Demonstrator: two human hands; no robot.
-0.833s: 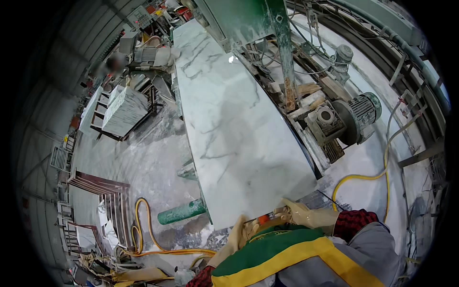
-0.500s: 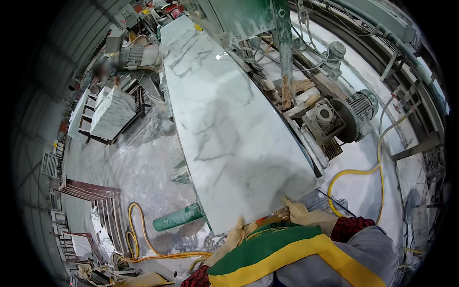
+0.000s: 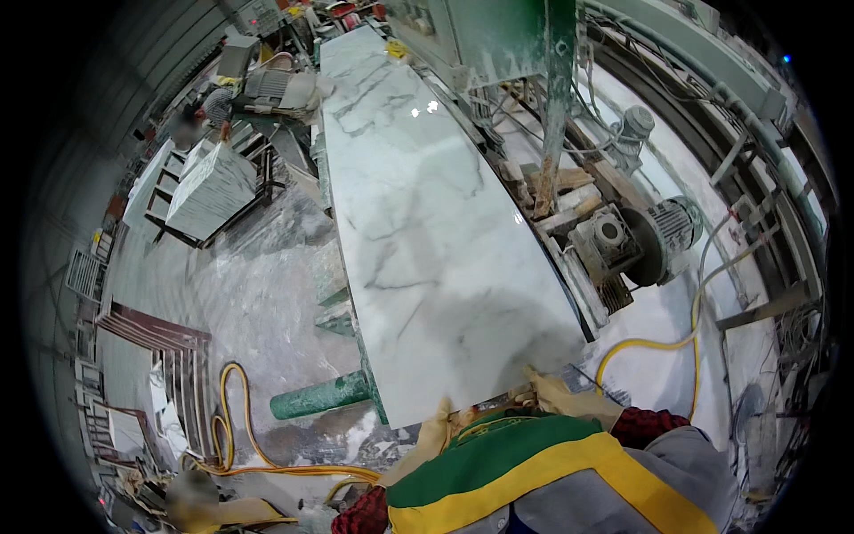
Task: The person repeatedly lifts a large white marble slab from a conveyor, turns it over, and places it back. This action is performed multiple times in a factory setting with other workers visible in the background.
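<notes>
A long white marble slab (image 3: 418, 222) with grey veins stretches away from me, its polished face up. I stand at its near end in a green and yellow apron. My left hand (image 3: 434, 431), in a pale glove, grips the near edge close to the left corner, thumb on top. My right hand (image 3: 569, 397), gloved alike, holds the same edge closer to the right corner. The fingers beneath the slab are hidden. Under the slab's left side, a green roller (image 3: 320, 396) sticks out.
Right of the slab stand a green machine post (image 3: 553, 133) and a dusty motor (image 3: 672, 227). Yellow hoses (image 3: 654, 343) lie on both sides. At left are a stone block (image 3: 212, 191) on a rack and a slatted brown frame (image 3: 151, 327). A person (image 3: 218, 107) is at the far left.
My view has tilted slightly, so the surroundings sit a little differently. Both hands stay on the slab's near edge. The far person's arm shows more.
</notes>
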